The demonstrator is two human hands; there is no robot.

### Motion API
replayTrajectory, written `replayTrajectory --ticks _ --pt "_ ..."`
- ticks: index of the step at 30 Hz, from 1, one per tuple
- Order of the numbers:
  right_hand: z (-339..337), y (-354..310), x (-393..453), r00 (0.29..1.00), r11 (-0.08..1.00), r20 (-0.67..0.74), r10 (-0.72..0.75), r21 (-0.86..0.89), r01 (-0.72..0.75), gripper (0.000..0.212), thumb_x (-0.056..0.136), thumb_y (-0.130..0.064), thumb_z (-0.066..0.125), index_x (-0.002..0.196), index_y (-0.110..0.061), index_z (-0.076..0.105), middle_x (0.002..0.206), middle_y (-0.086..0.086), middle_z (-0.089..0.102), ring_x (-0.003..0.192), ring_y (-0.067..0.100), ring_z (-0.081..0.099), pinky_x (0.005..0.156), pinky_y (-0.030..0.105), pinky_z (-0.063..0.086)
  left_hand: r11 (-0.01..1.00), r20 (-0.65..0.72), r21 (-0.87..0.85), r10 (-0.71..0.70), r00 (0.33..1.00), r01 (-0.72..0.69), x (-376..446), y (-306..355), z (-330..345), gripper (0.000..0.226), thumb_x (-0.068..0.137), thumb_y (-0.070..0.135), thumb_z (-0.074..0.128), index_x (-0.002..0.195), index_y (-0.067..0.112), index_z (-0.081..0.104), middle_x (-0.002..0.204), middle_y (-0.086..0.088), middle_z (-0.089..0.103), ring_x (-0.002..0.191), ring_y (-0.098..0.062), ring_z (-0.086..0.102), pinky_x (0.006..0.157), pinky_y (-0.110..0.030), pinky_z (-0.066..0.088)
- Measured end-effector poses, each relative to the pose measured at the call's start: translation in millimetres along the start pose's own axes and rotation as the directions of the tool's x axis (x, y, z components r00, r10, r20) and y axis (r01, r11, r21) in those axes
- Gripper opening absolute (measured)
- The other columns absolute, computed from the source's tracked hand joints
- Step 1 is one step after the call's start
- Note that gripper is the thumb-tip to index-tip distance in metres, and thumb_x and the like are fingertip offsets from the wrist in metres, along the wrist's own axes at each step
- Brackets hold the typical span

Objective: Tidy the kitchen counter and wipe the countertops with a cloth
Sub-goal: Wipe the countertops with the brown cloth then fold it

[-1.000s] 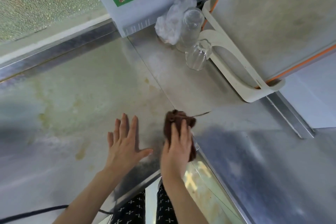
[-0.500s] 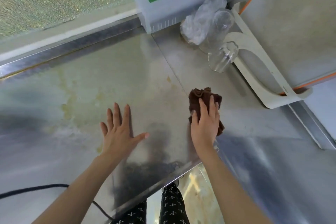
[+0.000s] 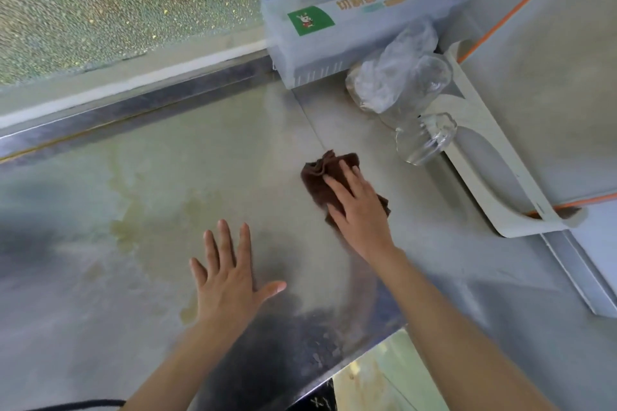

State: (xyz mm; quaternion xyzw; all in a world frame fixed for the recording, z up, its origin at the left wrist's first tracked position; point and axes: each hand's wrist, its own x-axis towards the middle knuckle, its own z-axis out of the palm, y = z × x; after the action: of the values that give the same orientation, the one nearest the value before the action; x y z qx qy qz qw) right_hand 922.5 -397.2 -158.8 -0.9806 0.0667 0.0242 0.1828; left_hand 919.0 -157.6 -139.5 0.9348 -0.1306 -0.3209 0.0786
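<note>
A crumpled dark brown cloth lies on the steel countertop, just right of the seam between two panels. My right hand presses flat on the cloth with straight fingers, covering its near half. Spread flat on the counter to the left and nearer the front edge rests my left hand, holding nothing. Yellowish stains mark the counter left of both hands.
At the back right stand a translucent box with a green label, a crumpled plastic bag, two clear glasses and a white bracket against a grey panel. A frosted window runs along the back. A black cable crosses bottom left.
My right hand has slid the cloth away from the front edge, further onto the counter toward the glasses. My left hand stays flat on the counter.
</note>
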Motion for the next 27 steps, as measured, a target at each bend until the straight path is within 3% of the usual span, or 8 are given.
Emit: replayTrajectory --ticks 4,6,10,13,17,23,25,27 --pt "-1 -6 52 0.934 0.948 -0.173 0.313 0.107 -0.298 0.045 0.093 -0.022 0.050 0.136 -0.018 0.044 0.153 0.011 0.025 0.140 0.035 0.021 0.113 0.045 0.024 1.000 0.033 -0.003 -0.028 0.999 0.028 3 1 1 0.113 0.046 0.087 -0.001 0.130 0.018 -0.034 0.136 -0.004 -0.042 0.128 -0.028 -0.034 0.112 -0.058 0.004" --pt "5 -20 62 0.937 0.953 -0.193 0.293 0.142 -0.268 0.044 0.091 -0.018 0.053 0.134 -0.015 0.047 0.152 0.013 0.028 0.139 0.036 0.024 0.113 0.046 0.025 0.999 0.047 -0.004 -0.040 0.998 0.041 3 1 1 0.114 0.045 0.088 0.000 0.127 0.018 -0.038 0.133 -0.003 -0.047 0.126 -0.028 -0.038 0.112 -0.056 0.000" --pt "24 -50 45 0.987 0.983 -0.041 -0.155 0.093 0.158 0.048 0.085 -0.017 0.062 0.131 -0.017 0.051 0.149 0.009 0.034 0.136 0.033 0.031 0.111 0.042 0.023 0.998 0.050 -0.032 -0.050 0.998 0.051 3 -1 1 0.112 0.047 0.095 0.001 0.128 0.030 -0.041 0.135 -0.001 -0.048 0.124 -0.025 -0.048 0.107 -0.051 -0.014" --pt "30 -58 36 0.869 0.873 0.094 -0.486 0.092 0.479 0.056 0.078 -0.020 0.068 0.131 -0.021 0.050 0.149 0.005 0.035 0.136 0.031 0.033 0.108 0.046 0.029 0.996 0.037 -0.055 -0.064 0.997 0.066 0 2 0 0.112 0.042 0.099 -0.001 0.126 0.038 -0.043 0.136 0.003 -0.049 0.122 -0.016 -0.051 0.104 -0.046 -0.021" --pt "19 -37 74 0.734 0.753 0.193 -0.651 0.040 0.657 0.054 0.082 -0.028 0.062 0.134 -0.025 0.046 0.151 0.005 0.032 0.138 0.031 0.030 0.108 0.047 0.028 0.994 -0.004 -0.054 -0.095 0.996 0.094 -3 7 -9 0.111 0.045 0.095 -0.002 0.134 0.036 -0.032 0.137 0.005 -0.045 0.130 -0.019 -0.038 0.112 -0.044 -0.011" --pt "15 -45 158 0.956 0.956 -0.011 -0.294 0.026 0.294 0.041 0.090 -0.023 0.054 0.131 -0.018 0.050 0.148 0.013 0.035 0.136 0.038 0.029 0.111 0.051 0.028 0.969 -0.251 -0.202 -0.193 0.948 0.144 4 0 -19 0.093 0.065 0.083 0.020 0.144 0.035 0.014 0.156 0.003 0.005 0.143 -0.024 0.009 0.113 -0.043 0.015" --pt "23 -62 160 0.985 0.986 -0.074 -0.156 0.047 0.160 0.042 0.090 -0.021 0.053 0.132 -0.016 0.049 0.149 0.014 0.033 0.137 0.039 0.028 0.111 0.051 0.027 0.947 -0.293 -0.249 -0.273 0.916 0.203 10 -5 -20 0.093 0.065 0.082 0.024 0.143 0.037 -0.001 0.153 0.008 -0.013 0.142 -0.020 -0.010 0.114 -0.046 0.006" --pt "29 -77 145 0.984 0.984 -0.073 -0.164 0.054 0.168 0.044 0.090 -0.021 0.053 0.133 -0.016 0.048 0.150 0.014 0.030 0.137 0.039 0.027 0.111 0.050 0.026 0.920 -0.271 -0.276 -0.353 0.896 0.279 16 -10 -22 0.097 0.065 0.085 0.026 0.137 0.039 -0.020 0.146 0.008 -0.031 0.135 -0.018 -0.029 0.111 -0.046 -0.006"
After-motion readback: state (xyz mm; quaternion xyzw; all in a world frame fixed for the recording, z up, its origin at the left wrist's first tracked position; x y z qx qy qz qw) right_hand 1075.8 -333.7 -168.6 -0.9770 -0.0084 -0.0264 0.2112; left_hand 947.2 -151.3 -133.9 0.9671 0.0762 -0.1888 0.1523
